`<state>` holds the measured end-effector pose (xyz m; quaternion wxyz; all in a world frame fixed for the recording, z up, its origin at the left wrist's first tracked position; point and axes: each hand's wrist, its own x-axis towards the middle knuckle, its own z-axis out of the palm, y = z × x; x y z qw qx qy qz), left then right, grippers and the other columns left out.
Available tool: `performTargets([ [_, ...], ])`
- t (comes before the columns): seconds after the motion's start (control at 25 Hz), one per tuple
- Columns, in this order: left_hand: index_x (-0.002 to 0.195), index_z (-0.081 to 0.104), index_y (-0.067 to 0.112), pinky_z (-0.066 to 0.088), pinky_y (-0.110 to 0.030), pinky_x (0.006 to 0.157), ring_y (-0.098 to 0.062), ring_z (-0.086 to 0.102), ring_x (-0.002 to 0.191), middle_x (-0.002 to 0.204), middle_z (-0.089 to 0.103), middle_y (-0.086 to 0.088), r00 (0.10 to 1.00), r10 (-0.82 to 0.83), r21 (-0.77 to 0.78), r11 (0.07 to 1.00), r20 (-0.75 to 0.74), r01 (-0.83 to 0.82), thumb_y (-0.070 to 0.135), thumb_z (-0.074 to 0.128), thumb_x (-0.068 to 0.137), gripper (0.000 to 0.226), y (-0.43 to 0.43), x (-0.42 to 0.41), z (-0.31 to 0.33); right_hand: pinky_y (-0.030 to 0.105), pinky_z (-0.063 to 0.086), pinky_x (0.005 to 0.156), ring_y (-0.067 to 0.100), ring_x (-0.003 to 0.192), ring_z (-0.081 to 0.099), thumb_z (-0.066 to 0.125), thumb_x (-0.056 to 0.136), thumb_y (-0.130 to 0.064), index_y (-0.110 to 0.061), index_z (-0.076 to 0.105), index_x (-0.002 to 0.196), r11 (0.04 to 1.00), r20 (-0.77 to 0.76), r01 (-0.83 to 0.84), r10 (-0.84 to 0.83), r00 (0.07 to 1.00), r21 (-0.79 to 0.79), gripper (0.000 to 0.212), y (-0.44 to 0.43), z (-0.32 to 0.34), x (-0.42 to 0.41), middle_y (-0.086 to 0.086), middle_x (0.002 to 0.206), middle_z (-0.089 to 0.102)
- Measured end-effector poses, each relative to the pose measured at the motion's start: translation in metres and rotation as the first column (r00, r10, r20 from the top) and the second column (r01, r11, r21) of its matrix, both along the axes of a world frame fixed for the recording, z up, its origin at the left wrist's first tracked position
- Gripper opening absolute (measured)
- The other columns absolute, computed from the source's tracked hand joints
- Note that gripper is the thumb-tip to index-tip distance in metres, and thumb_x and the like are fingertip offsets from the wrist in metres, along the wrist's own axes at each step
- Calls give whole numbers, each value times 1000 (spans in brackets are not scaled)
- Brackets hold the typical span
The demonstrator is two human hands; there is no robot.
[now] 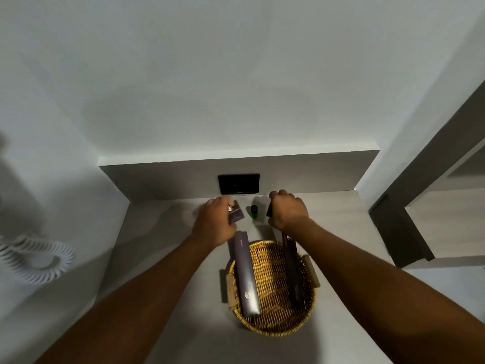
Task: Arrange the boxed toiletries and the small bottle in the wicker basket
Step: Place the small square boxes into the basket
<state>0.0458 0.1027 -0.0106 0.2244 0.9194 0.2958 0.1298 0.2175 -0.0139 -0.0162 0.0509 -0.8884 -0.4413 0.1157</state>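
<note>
A small dark box [235, 215] is pinched in the left hand [216, 222], beyond the far rim of the basket [273, 329]. The right hand [288, 212] is closed around another dark box [269, 210], mostly hidden by the fingers. Between the hands, the small green bottle [253, 211] stands upright on the counter [157, 258], untouched. Two long boxes [245, 274] already lie in the basket, at its left and right sides. The small boxes would best be lowered flat into the free middle strip, one at a time, so nothing is knocked askew; the bottle should probably be placed last.
</note>
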Motion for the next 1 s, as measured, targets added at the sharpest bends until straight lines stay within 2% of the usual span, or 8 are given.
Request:
performTargets([
  [0.08, 100, 55, 24, 46, -43, 91, -21, 55, 93, 96, 63, 1, 994, -109, 6, 994, -28, 109, 17, 76, 64, 42, -36, -7, 9, 42, 49, 92, 32, 109, 58, 78, 74, -23, -15, 48, 134, 997, -21, -53, 55, 998, 64, 67, -9, 17, 3, 11, 124, 59],
  [0.16, 101, 52, 30, 26, -49, 110, -17, 53, 101, 99, 62, 6, 960, -244, 21, 968, -137, 249, 24, 73, 67, 40, -74, -15, 8, 41, 50, 89, 31, 107, 60, 80, 71, -25, -17, 46, 137, 987, -58, -118, 125, 991, 112, 74, -20, 31, 2, 10, 124, 61],
  [0.24, 98, 50, 30, 7, -52, 116, -14, 52, 104, 97, 61, 8, 917, -333, 45, 935, -221, 350, 26, 69, 70, 33, -108, -24, 3, 39, 51, 89, 30, 107, 60, 81, 69, -27, -18, 45, 138, 971, -83, -200, 212, 974, 131, 78, -35, 40, -6, 9, 125, 62],
  [0.32, 92, 49, 29, 0, -53, 116, -14, 53, 103, 91, 61, 10, 899, -349, 54, 926, -264, 375, 25, 65, 74, 25, -132, -31, -3, 38, 52, 90, 29, 109, 61, 80, 71, -28, -19, 42, 139, 955, -118, -269, 283, 952, 124, 79, -51, 39, -20, 10, 127, 62],
  [0.48, 89, 50, 26, -5, -51, 117, -17, 56, 102, 89, 63, 7, 900, -299, 59, 941, -318, 333, 20, 65, 73, 22, -155, -41, -10, 40, 49, 96, 31, 115, 58, 76, 74, -26, -19, 36, 144, 931, -191, -358, 365, 911, 72, 81, -72, 26, -45, 13, 132, 59],
  [0.6, 89, 53, 24, -6, -50, 117, -18, 56, 103, 90, 65, 6, 885, -287, 41, 945, -366, 324, 18, 64, 73, 20, -160, -48, -13, 40, 43, 99, 33, 117, 55, 76, 75, -27, -20, 35, 145, 905, -162, -424, 421, 892, 15, 81, -75, 13, -58, 12, 131, 60],
  [0.8, 87, 53, 21, -6, -52, 116, -22, 58, 100, 89, 66, 1, 874, -282, 51, 943, -395, 327, 17, 62, 76, 15, -166, -54, -22, 41, 43, 99, 34, 112, 59, 76, 77, -33, -19, 37, 143, 860, -88, -505, 499, 862, -75, 78, -76, -2, -67, 11, 125, 63],
  [1.0, 87, 54, 21, -7, -51, 116, -22, 60, 94, 84, 66, 1, 875, -265, 79, 943, -406, 323, 19, 61, 78, 11, -166, -54, -31, 41, 39, 101, 34, 109, 60, 76, 78, -31, -21, 42, 136, 849, -97, -524, 517, 851, -71, 68, -72, -14, -69, 10, 120, 67],
])
